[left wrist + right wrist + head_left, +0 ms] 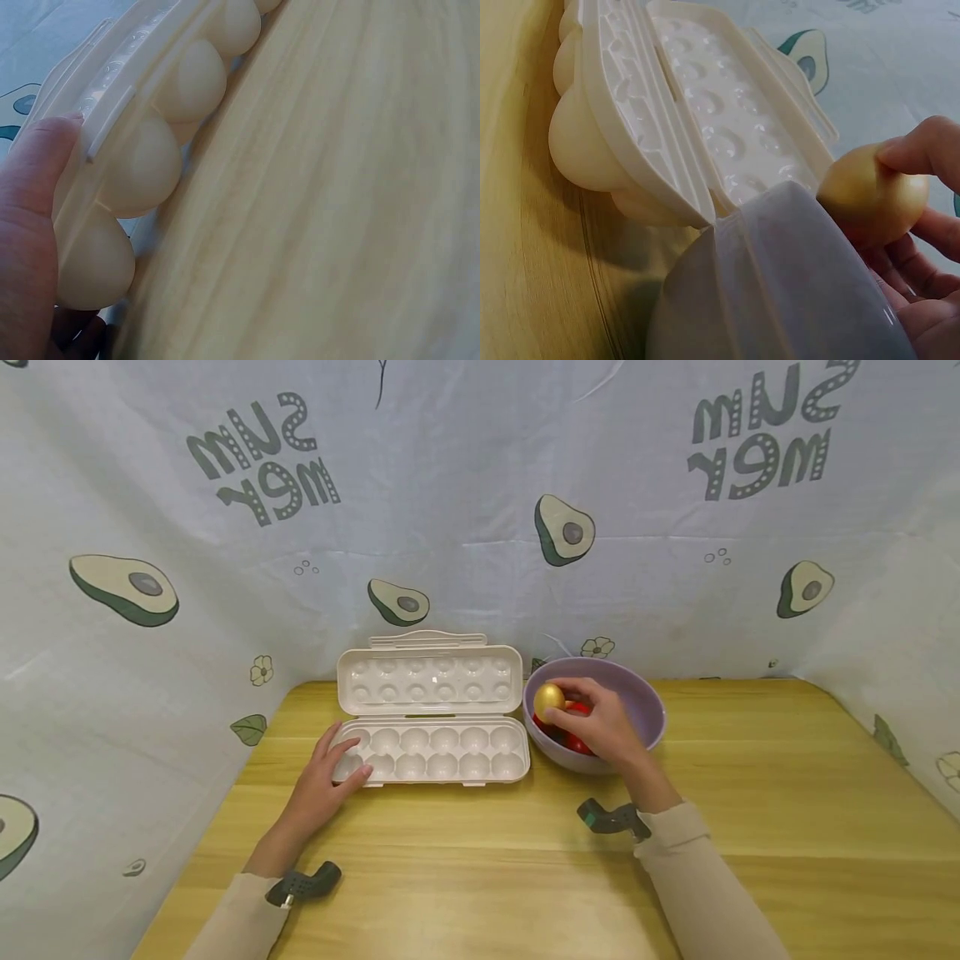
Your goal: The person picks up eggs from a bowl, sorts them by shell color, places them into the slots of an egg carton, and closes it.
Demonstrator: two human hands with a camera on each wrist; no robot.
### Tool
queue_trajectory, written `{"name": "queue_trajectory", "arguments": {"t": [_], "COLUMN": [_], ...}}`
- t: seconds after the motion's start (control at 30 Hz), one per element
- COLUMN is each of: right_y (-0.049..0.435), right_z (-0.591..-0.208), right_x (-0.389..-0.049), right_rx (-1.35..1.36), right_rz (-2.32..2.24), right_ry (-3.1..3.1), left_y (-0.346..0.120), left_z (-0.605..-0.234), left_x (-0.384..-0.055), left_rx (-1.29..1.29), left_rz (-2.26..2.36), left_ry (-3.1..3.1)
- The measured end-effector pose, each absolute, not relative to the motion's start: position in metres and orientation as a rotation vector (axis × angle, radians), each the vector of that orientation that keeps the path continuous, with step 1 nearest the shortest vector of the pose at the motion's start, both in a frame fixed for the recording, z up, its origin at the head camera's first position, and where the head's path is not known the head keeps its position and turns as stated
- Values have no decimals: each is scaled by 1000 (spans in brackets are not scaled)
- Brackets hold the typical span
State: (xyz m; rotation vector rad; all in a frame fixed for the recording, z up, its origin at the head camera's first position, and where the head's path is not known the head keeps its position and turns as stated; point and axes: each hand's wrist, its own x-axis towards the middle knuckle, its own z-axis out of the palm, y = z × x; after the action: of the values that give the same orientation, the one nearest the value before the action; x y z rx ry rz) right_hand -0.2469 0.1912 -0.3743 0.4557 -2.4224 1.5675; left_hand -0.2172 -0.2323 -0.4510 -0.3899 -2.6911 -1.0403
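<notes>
- Broadly, a wooden desk [480, 860] bears the work near its back edge.
- Egg box [429, 753], lid [431, 681] folded back, left of that edge's middle.
- Purple bowl [641, 697] just beside, holding red things [579, 745].
- Left hand [327, 781], fingers spread, rests on the box's left end.
- Right hand [600, 718] pinches a golden egg [548, 702] by the bowl's left rim; light, even pressure should suit.

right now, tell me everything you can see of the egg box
The egg box is cream, plastic-looking, and open on the wooden table. Its base has two rows of six empty cups, rounded underneath; the dimpled lid is folded back on the far side. The left hand holds its left end, thumb over the near rim. The purple bowl sits close on the right; whether they touch is unclear.
</notes>
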Motion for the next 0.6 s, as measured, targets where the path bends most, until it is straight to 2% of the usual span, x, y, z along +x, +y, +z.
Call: {"name": "queue_trajectory", "arguments": {"t": [0.6], "right_y": [161], "right_z": [-373], "right_x": [-257], "right_rx": [553], "right_rz": [1840], "right_ry": [-2256], "left_y": [-233], "left_z": [-454], "left_x": [-219], "left_rx": [-387], "left_rz": [-1027], "left_ry": [-2694]}}
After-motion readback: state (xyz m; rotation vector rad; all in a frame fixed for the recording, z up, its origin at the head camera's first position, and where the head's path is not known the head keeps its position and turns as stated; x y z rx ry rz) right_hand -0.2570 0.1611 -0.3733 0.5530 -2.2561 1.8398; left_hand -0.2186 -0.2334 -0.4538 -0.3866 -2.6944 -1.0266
